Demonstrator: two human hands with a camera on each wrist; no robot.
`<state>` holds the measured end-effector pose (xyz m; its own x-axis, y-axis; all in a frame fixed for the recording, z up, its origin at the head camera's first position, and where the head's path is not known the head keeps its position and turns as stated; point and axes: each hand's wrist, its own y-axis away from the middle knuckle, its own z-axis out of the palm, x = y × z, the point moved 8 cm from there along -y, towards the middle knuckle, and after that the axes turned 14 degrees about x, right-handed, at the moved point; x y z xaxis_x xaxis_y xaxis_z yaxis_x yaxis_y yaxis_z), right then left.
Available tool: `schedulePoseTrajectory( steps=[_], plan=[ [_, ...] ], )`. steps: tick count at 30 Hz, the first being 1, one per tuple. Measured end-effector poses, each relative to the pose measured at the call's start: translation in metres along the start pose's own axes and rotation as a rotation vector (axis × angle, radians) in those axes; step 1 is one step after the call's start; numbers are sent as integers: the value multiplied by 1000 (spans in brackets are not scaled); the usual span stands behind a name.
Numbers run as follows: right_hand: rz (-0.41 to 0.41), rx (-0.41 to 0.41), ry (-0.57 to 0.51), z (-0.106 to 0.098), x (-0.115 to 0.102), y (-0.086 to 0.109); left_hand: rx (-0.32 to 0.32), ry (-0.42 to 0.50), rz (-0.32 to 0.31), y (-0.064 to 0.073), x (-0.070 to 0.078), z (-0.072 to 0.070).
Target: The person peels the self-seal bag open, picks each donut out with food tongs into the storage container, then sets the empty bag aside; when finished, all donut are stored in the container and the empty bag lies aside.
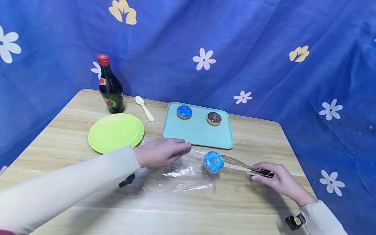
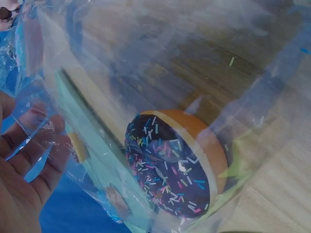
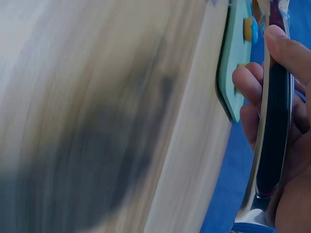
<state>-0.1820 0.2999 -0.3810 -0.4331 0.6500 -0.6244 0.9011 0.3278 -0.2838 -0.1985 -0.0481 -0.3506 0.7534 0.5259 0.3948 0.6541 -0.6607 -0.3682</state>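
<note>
My right hand (image 1: 279,181) grips metal tongs (image 1: 262,171) with dark handle panels. At the tips of the tongs is a blue-iced doughnut (image 1: 210,164), held above the table near the mouth of a clear plastic bag (image 1: 185,173). My left hand (image 1: 163,151) holds that bag, fingers bent at its edge. Through the plastic, the left wrist view shows a dark chocolate doughnut (image 2: 167,170) with coloured sprinkles inside it. In the right wrist view, thumb and fingers wrap the tongs' handle (image 3: 275,126), while the doughnut end is largely out of sight.
Behind the bag lies a teal tray (image 1: 188,132) bearing another blue doughnut (image 1: 184,111) and a chocolate one (image 1: 214,118). A green plate (image 1: 116,132), a pale spoon (image 1: 145,109) and a dark red-capped bottle (image 1: 111,89) stand at the left. Blue flowered cloth (image 1: 164,42) hangs behind the table.
</note>
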Motion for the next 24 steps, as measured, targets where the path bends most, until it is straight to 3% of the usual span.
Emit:
schedulePoseTrajectory(
  steps=[7,13,19,24],
  plan=[
    [6,65,14,-12,8,-4,-1,15,10,-1,1,3],
    [47,117,80,-10,12,-33,0,8,15,-1,0,3],
    [43,110,94,24,10,-71,-5,4,13,1,0,5],
    [81,62,34,61,1,-97,-11,22,26,2,2,7]
  ],
)
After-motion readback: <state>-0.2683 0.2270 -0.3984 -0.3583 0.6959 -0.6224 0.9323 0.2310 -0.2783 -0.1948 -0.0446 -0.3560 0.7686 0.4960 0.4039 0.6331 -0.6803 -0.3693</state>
